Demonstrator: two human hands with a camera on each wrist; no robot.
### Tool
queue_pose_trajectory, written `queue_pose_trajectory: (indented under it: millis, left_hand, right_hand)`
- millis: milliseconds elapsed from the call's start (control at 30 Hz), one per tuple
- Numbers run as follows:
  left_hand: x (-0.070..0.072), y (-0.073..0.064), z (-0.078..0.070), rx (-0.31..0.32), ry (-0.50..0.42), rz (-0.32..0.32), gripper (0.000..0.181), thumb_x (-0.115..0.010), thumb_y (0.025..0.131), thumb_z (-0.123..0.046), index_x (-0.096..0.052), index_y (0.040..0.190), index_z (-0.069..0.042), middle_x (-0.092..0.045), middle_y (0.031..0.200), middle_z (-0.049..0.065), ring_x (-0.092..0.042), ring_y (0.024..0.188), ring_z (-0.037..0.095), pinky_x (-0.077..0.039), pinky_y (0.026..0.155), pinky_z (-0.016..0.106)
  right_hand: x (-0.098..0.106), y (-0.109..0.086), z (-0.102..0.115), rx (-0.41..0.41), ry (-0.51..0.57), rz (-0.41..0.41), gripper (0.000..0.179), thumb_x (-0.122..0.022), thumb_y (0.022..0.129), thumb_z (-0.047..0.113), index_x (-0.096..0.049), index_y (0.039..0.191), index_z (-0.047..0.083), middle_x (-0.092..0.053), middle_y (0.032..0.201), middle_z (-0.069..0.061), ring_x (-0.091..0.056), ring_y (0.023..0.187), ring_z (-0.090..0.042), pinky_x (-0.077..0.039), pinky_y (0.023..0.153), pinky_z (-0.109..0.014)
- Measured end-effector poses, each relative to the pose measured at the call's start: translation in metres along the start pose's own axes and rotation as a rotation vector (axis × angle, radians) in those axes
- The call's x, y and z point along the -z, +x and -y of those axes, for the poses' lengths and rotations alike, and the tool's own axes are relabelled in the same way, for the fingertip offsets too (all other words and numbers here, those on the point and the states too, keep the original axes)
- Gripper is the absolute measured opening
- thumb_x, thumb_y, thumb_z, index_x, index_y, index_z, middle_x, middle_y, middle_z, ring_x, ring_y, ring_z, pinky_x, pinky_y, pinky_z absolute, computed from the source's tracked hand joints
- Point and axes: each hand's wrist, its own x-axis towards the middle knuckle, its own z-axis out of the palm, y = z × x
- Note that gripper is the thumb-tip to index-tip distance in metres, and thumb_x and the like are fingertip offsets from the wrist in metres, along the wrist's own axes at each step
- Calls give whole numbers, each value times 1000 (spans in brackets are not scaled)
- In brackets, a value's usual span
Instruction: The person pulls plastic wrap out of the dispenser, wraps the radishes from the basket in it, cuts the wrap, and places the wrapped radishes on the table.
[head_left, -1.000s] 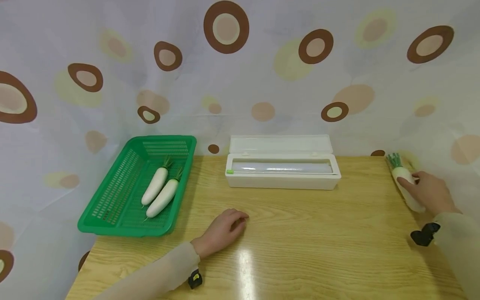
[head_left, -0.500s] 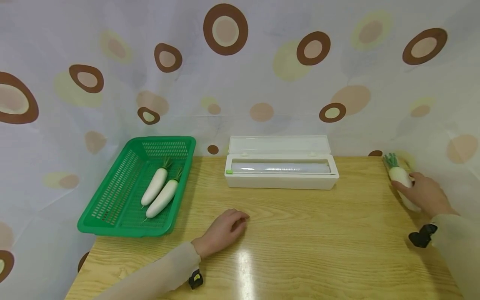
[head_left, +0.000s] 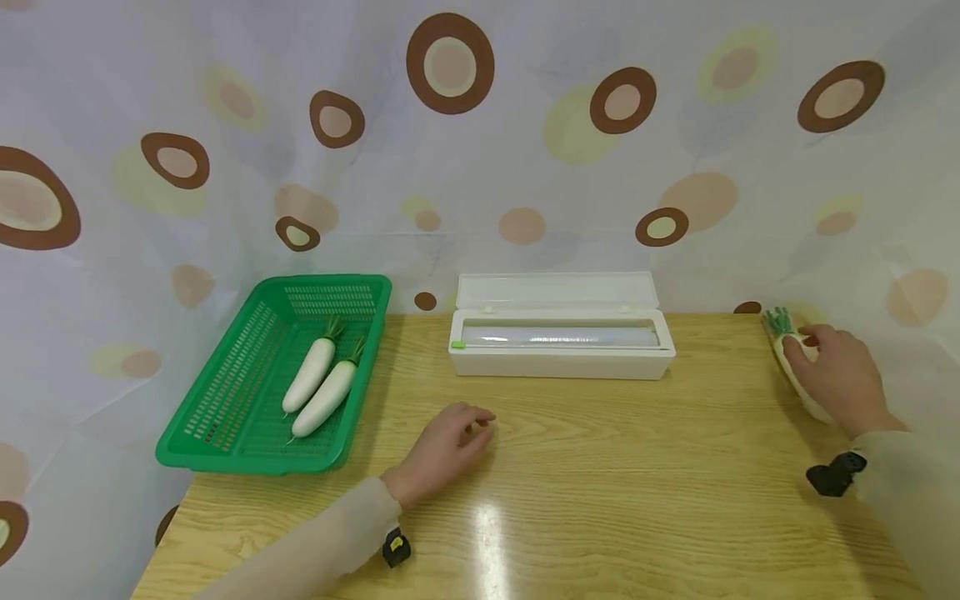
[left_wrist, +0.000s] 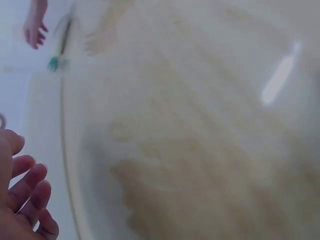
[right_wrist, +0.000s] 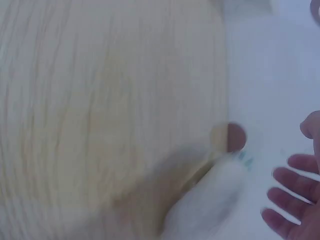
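Note:
At the far right of the head view a white radish [head_left: 808, 402] with a green leafy top lies on the table, partly hidden by my right hand [head_left: 842, 375]. That hand is just over it. In the right wrist view its loosely bent fingers [right_wrist: 295, 185] are apart from the radish [right_wrist: 207, 200], holding nothing. My left hand [head_left: 444, 446] is over the middle of the table, fingers relaxed and empty. In the left wrist view those fingers [left_wrist: 37, 195] are loosely bent too. Two more white radishes [head_left: 309, 375] lie side by side in a green basket [head_left: 172, 454].
A white cling film dispenser [head_left: 562, 364] stands at the back middle with its lid [head_left: 558, 290] raised and a film roll inside. The green basket takes up the table's left side. A patterned sheet [head_left: 517, 150] hangs behind the wooden table [head_left: 637, 483].
My right hand has come up off the radish, its fingers loosened from around it. My left hand has risen slightly. The basket and dispenser have stayed put.

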Motion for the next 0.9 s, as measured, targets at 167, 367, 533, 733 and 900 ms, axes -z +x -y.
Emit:
queue_pose_trajectory:
  millis: [167,367,533,733,900]
  left_hand:
    - [15,23,3,-3,-40,-125,25,-67,103,-17,-72,123,-3,-71,119,8,-63,100,23,-55,87,43]
    - [28,52,8,-10,-77,-314,23,-72,100,-15,-74,120,-3,-70,112,11,-60,97,32,-52,87,49]
    - [38,69,13,38,-131,-364,24,-73,100,-16,-75,120,-3,-64,114,15,-56,102,37,-48,88,48]
    - [42,82,27,120,-154,-351,24,-75,98,-16,-78,117,-2,-59,123,19,-52,118,37,-47,97,51]
    - [40,86,38,157,-192,-319,22,-77,97,-16,-79,114,-4,-57,123,17,-48,118,35,-43,97,48]
  right_hand:
    - [-6,3,37,161,54,-56,40,-52,109,20,-59,130,-13,-61,118,-37,-56,104,-51,-43,80,-64]
    - [-12,2,88,293,80,-59,31,-58,107,16,-65,127,-8,-67,115,-30,-60,102,-45,-48,79,-62]
    - [-26,5,117,374,87,-33,26,-64,103,12,-69,120,-7,-70,110,-26,-63,102,-45,-49,84,-63]
    - [-45,10,133,395,92,39,21,-69,101,11,-72,117,-3,-68,113,-24,-58,110,-45,-47,90,-62]
    - [-56,14,139,466,88,19,22,-74,96,6,-75,117,0,-63,105,-20,-54,99,-39,-45,82,-54]
